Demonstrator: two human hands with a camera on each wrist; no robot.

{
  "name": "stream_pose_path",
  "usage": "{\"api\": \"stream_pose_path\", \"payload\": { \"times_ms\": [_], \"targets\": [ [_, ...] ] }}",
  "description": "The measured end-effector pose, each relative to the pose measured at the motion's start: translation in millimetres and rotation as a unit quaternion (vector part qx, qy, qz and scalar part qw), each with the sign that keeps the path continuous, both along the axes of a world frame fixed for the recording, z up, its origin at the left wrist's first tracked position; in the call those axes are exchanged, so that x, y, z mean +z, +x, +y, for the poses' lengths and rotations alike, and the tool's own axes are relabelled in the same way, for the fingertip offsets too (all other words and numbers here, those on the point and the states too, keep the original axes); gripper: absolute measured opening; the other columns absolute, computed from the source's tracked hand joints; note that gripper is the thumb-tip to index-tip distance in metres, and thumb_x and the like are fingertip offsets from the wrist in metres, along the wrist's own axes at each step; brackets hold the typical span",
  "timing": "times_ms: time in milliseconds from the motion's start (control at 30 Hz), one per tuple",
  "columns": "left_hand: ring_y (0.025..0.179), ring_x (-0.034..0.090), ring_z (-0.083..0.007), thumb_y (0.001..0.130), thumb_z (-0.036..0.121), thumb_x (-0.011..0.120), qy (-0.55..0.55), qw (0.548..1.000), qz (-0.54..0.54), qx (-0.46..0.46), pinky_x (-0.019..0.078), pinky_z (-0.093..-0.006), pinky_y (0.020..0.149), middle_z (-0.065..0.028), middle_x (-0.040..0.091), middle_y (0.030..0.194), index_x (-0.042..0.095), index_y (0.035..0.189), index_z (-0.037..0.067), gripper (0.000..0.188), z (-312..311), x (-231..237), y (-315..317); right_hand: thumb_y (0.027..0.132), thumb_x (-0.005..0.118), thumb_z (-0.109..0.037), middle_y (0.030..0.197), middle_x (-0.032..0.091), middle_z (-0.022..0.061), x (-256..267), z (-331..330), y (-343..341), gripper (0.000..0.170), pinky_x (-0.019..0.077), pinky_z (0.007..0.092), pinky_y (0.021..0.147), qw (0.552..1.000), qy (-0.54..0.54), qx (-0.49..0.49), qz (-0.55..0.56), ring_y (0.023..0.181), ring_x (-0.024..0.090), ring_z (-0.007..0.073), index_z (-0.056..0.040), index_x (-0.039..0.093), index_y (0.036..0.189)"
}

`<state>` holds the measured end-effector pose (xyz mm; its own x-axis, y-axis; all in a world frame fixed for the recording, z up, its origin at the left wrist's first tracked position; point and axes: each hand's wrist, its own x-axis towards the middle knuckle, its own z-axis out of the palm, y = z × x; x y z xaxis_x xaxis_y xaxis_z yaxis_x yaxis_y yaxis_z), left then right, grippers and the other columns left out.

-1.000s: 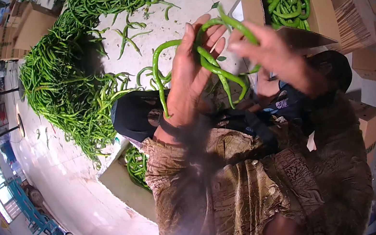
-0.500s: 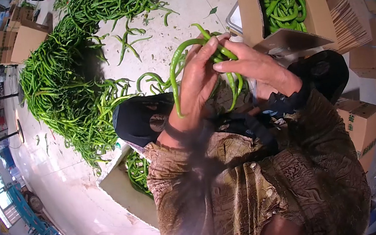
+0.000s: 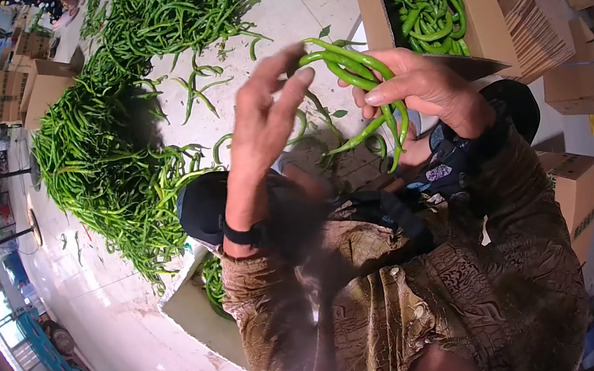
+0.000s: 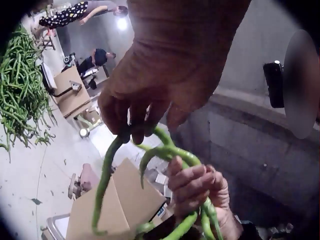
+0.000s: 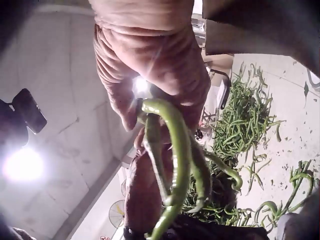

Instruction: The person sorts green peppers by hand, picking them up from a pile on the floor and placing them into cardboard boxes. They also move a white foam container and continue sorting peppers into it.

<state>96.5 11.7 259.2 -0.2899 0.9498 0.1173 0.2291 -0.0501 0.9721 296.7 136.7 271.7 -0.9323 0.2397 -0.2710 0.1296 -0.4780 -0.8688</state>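
Several long green peppers (image 3: 386,88) hang from my right hand (image 3: 432,88), gripped between thumb and fingers in the head view. Just left of it, my left hand (image 3: 264,121) pinches at the upper ends of peppers. From above, in the left wrist view, the fingers of my left hand (image 4: 165,75) curl round a long pepper (image 4: 104,185) that dangles down; my right hand (image 4: 200,190) is below, round other peppers. The right wrist view has curved peppers (image 5: 175,145) under my right hand (image 5: 155,55), with my left hand (image 5: 145,190) partly hidden behind them.
A large heap of green peppers (image 3: 92,147) covers the floor at the left. An open carton (image 3: 482,12) of peppers stands at the upper right by flattened cardboard (image 3: 528,13). A pale box (image 3: 201,315) with peppers sits at lower left.
The hands, together half a second ago, have drawn apart, the left moving leftward. The curved pepper that hung over my left wrist no longer lies there, and the peppers now hang mostly from my right hand.
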Motion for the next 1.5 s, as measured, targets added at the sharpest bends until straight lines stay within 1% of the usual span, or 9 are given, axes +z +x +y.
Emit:
{"api": "stream_pose_path", "payload": {
  "times_ms": [133, 233, 333, 533, 667, 733, 1000, 1267, 1500],
  "targets": [
    [0.085, 0.064, -0.025, 0.084, 0.001, 0.061, -0.037, 0.998, 0.05, 0.007, 0.0502, -0.0313, 0.071, -0.0163, 0.066, 0.091, 0.065, 0.111, 0.001, 0.028, 5, -1, 18, 0.08, 0.063, -0.008, 0.096, 0.061, 0.011, 2, 3, 7, 0.05, 0.0462, 0.0305, 0.083, 0.999, -0.002, 0.039, 0.006, 0.089, 0.06, 0.0185, 0.0051, 0.048, 0.126],
    [0.083, 0.062, -0.0245, 0.082, -0.006, 0.06, 0.102, 0.943, 0.308, -0.073, 0.049, -0.0308, 0.072, -0.0099, 0.062, 0.084, 0.066, 0.113, 0.008, 0.035, 10, 21, 30, 0.084, 0.063, -0.011, 0.097, 0.061, 0.0106, 5, -4, 16, 0.045, 0.0468, 0.0297, 0.082, 1.0, -0.022, 0.0, -0.021, 0.089, 0.06, 0.0185, 0.0045, 0.05, 0.123],
    [0.084, 0.059, -0.0316, 0.072, -0.008, 0.06, 0.194, 0.92, 0.32, -0.118, 0.0493, -0.0378, 0.073, -0.0106, 0.062, 0.086, 0.065, 0.108, 0.003, 0.038, 27, 24, 33, 0.09, 0.059, -0.016, 0.097, 0.062, 0.0106, 3, -1, 20, 0.037, 0.0485, 0.0292, 0.081, 0.997, -0.072, 0.03, -0.006, 0.09, 0.06, 0.0185, 0.0057, 0.054, 0.119],
    [0.099, 0.059, -0.0328, 0.073, -0.009, 0.061, 0.026, 0.972, 0.178, -0.15, 0.0481, -0.0389, 0.08, -0.013, 0.062, 0.096, 0.064, 0.107, 0.001, 0.036, 20, 23, 33, 0.099, 0.049, -0.026, 0.101, 0.066, 0.0159, -39, 5, 23, 0.038, 0.0527, 0.0328, 0.082, 0.97, -0.224, 0.006, 0.092, 0.089, 0.066, 0.0226, 0.008, 0.055, 0.115],
    [0.095, 0.063, -0.0263, 0.076, -0.007, 0.065, 0.168, 0.901, 0.373, -0.147, 0.0521, -0.0318, 0.076, -0.0119, 0.064, 0.095, 0.066, 0.108, 0.005, 0.034, 26, 21, 35, 0.099, 0.047, -0.025, 0.101, 0.067, 0.0183, -47, 3, 20, 0.039, 0.0528, 0.033, 0.086, 0.966, -0.232, -0.003, 0.116, 0.091, 0.067, 0.0234, 0.009, 0.055, 0.115],
    [0.09, 0.063, -0.025, 0.074, -0.006, 0.068, 0.095, 0.897, 0.432, -0.002, 0.0519, -0.0314, 0.072, -0.0106, 0.063, 0.093, 0.067, 0.11, 0.008, 0.038, 25, 27, 34, 0.099, 0.047, -0.024, 0.101, 0.067, 0.0187, -40, 5, 22, 0.038, 0.0534, 0.0327, 0.084, 0.964, -0.247, -0.013, 0.096, 0.091, 0.068, 0.0236, 0.0092, 0.057, 0.113],
    [0.094, 0.055, -0.0293, 0.064, 0.003, 0.064, 0.202, 0.812, 0.534, -0.121, 0.0516, -0.0345, 0.072, -0.0117, 0.055, 0.101, 0.065, 0.106, 0.003, 0.042, 21, 37, 46, 0.095, 0.045, -0.014, 0.107, 0.067, 0.0157, -56, -6, 12, 0.03, 0.0531, 0.0332, 0.082, 0.954, -0.276, -0.079, 0.084, 0.094, 0.066, 0.0228, 0.0067, 0.06, 0.111],
    [0.109, 0.056, -0.0351, 0.065, -0.005, 0.069, 0.13, 0.921, 0.355, -0.098, 0.0511, -0.0394, 0.088, -0.0209, 0.057, 0.117, 0.052, 0.129, 0.0, 0.066, 11, 20, 43, 0.095, 0.054, -0.025, 0.096, 0.064, 0.006, -13, -20, 12, 0.03, 0.0508, 0.0313, 0.077, 0.929, -0.325, -0.059, 0.169, 0.086, 0.062, 0.0159, 0.0001, 0.058, 0.111],
    [0.102, 0.064, -0.0248, 0.09, -0.006, 0.05, 0.109, 0.984, 0.126, 0.057, 0.0499, -0.0336, 0.09, -0.0186, 0.062, 0.118, 0.054, 0.125, -0.007, 0.035, -15, 51, 42, 0.084, 0.071, -0.027, 0.088, 0.059, 0.0067, 74, -14, 39, 0.044, 0.0476, 0.0273, 0.074, 0.993, -0.013, -0.11, 0.029, 0.079, 0.059, 0.0146, 0.0056, 0.055, 0.11]
  ]
}}
